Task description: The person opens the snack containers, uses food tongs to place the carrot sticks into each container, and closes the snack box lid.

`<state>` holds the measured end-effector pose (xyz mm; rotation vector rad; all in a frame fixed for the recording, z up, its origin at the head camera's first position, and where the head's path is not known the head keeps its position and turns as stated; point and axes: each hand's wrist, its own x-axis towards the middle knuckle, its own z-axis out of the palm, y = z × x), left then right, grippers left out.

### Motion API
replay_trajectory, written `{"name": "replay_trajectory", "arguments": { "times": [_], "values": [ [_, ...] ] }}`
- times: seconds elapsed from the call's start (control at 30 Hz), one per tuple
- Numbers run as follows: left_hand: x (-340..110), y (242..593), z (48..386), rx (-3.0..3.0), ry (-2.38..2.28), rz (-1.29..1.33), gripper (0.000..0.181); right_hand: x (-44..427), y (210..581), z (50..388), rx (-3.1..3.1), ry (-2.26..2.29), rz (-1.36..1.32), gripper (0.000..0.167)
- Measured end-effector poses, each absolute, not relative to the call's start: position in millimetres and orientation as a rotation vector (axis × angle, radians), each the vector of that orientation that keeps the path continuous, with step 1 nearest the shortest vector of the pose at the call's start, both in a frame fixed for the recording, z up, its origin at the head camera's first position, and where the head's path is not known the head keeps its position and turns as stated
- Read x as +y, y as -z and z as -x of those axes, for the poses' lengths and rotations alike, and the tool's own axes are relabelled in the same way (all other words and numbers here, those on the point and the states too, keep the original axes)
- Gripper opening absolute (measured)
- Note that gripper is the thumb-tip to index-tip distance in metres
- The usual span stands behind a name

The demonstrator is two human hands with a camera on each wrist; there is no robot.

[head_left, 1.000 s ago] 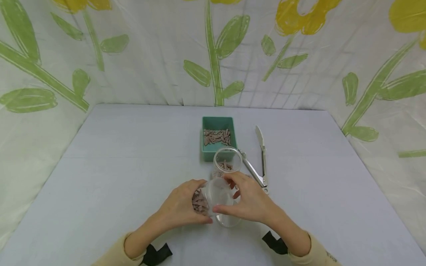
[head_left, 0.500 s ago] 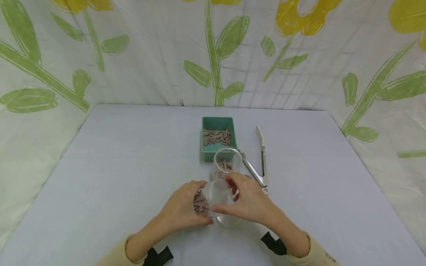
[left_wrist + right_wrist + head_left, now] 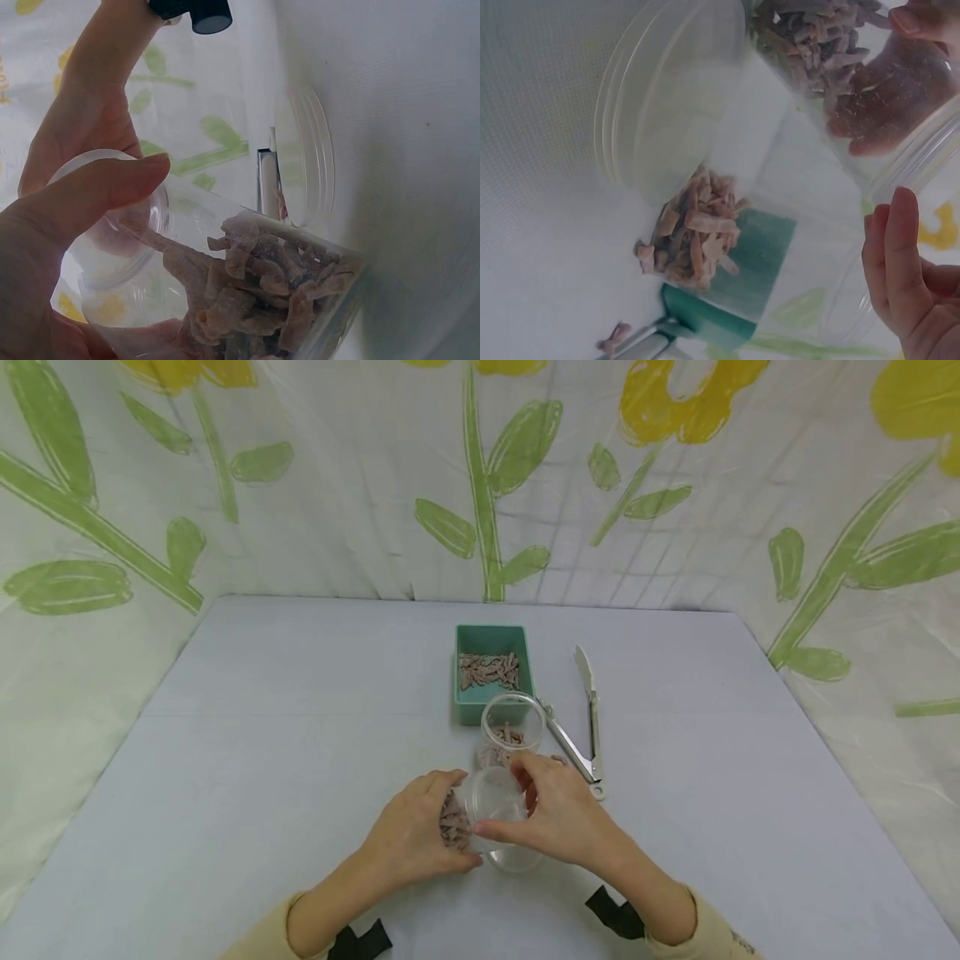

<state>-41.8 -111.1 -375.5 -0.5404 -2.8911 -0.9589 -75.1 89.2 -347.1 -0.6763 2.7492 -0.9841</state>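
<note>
My left hand (image 3: 412,827) grips a clear plastic jar (image 3: 255,292) tilted on its side, its mouth toward the right. Brownish dried strips, like jerky, fill its lower part. Across the mouth sits a clear lid (image 3: 498,797), pinched at its edge between the thumb and fingers of my right hand (image 3: 562,814); whether it is seated all round I cannot tell. Just beyond the hands stands a second clear jar (image 3: 513,739), lidless, with similar strips (image 3: 697,232) at its bottom. Another clear lid (image 3: 516,862) lies on the table, partly hidden beneath the held jar.
A green rectangular bin (image 3: 492,714) holding more strips stands behind the second jar. Metal tongs (image 3: 594,722) lie spread on the right, with a loose strip (image 3: 615,337) near them. Dark straps (image 3: 617,912) hang at both wrists above the white table (image 3: 247,735).
Both hands have shifted slightly toward me with the jar. The right thumb has slid a little left along the lid's edge. Other things on the table stay put.
</note>
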Motion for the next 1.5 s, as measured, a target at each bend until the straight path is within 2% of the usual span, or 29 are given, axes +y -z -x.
{"name": "replay_trajectory", "arguments": {
  "times": [0.43, 0.77, 0.97, 1.17, 1.5],
  "values": [
    [-111, 377, 43, -2.879, 0.958, 0.519, 0.085, 92, 345, 79, 2.707, 0.968, 0.705, 0.063],
    [-126, 378, 56, -2.711, 1.342, 0.419, 0.087, 116, 341, 90, 2.580, 1.169, 0.793, 0.039],
    [-135, 380, 69, -2.630, 1.498, 0.362, 0.081, 124, 346, 93, 2.536, 1.116, 0.847, 0.037],
    [-137, 382, 79, -2.654, 1.548, 0.280, 0.081, 124, 360, 96, 2.461, 0.867, 0.932, 0.042],
    [-139, 399, 95, -2.614, 1.657, 0.104, 0.084, 115, 376, 96, 2.472, 0.507, 0.888, 0.071]
  ]
}}
